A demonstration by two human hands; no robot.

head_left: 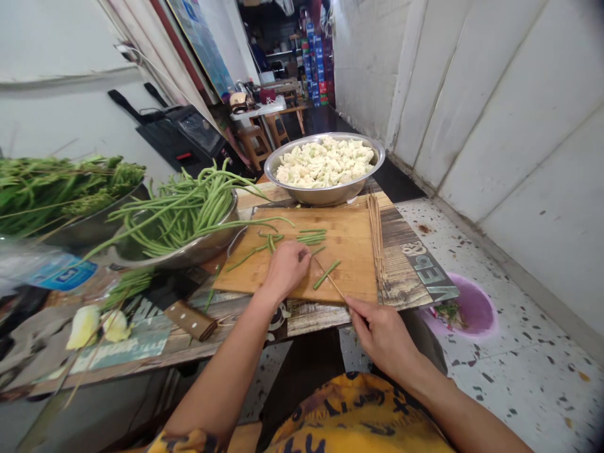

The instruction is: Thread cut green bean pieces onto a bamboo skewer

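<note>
At the centre of the frame, a wooden cutting board (264,286) carries cut green bean pieces (311,238), grouped mostly beyond the left hand (289,267), which hides part of the board. That hand's fingers are curled in; whether they grip anything cannot be told. The right hand (382,328), lower right of centre, pinches one end of a thin skewer (336,286) between thumb and fingers; a single bean piece (326,275) lies across the stick, pierced or merely overlapping, unclear which. A bundle of skewers (376,236), too tight to count, runs along the board's right side. Three metal bowls crowd round: one of pale florets (325,162) at upper centre, one of long beans (189,211) left of centre, some trailing over the board, and one of leafy greens (61,189) at far left. One knife (189,318), handle toward the table edge, lies left of the left forearm, near two pale yellow pieces (99,327) and one plastic bottle (51,270). One purple tub (479,311) stands on the floor at right.
</note>
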